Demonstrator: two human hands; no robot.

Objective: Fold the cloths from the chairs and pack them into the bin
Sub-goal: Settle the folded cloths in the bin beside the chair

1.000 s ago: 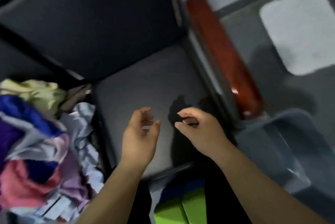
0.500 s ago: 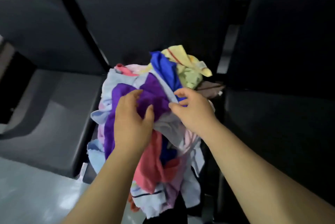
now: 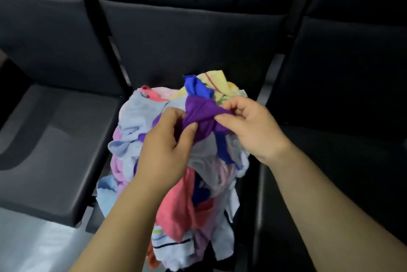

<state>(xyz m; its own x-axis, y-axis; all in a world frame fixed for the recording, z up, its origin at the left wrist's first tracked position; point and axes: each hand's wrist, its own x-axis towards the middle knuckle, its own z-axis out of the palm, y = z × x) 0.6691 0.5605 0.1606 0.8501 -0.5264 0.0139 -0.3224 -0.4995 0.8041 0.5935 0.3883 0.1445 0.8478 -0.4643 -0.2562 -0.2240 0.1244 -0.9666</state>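
A heap of crumpled cloths in light blue, pink, red, yellow and dark blue covers the middle chair seat. On top lies a purple cloth, lifted slightly off the heap. My left hand pinches its left part between thumb and fingers. My right hand pinches its right end. The two hands sit close together above the heap's centre. No bin shows in this view.
Dark padded chairs stand in a row: one seat at the left, one seat at the right, with backrests behind. Pale floor shows at the lower left.
The view swung from the right chair and the bin to the cloth heap. Both hands reached onto the heap and took hold of the purple cloth, raising it a little.
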